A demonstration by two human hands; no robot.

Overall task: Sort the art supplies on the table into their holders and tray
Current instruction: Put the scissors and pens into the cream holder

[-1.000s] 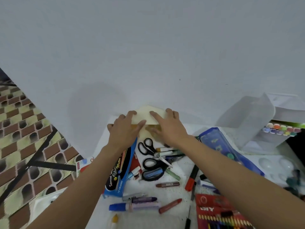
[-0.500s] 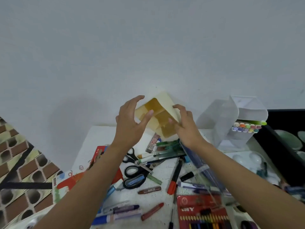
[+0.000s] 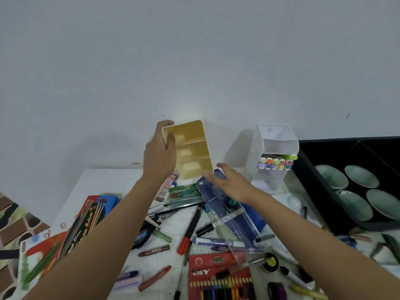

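the left hand grips the left rim of the yellow holder, thumb hooked inside its top compartment and fingers wrapped round the outer wall. the holder is up at the far edge of the table, close to the wall, tipped so its open mouth and three compartments face the camera. the right hand is apart from the left, palm down, fingers straight and spread, holding nothing. its fingertips are just beside the holder's lower right corner; whether they touch it cannot be told. under that hand lies a clear blue case, running from the holder's foot toward the near edge.

right of the holder, near the wall, stands a white marker holder with a row of markers in its middle shelf. beyond it, past the table's right edge, is a black tray of green bowls.

the near half of the table is crowded: a red marker, scissors, two dark red crayons, and a coloured pencil box at the near edge. a pencil pack overhangs the left edge. the one bare stretch of table is the far left corner, between the wall and the left forearm.
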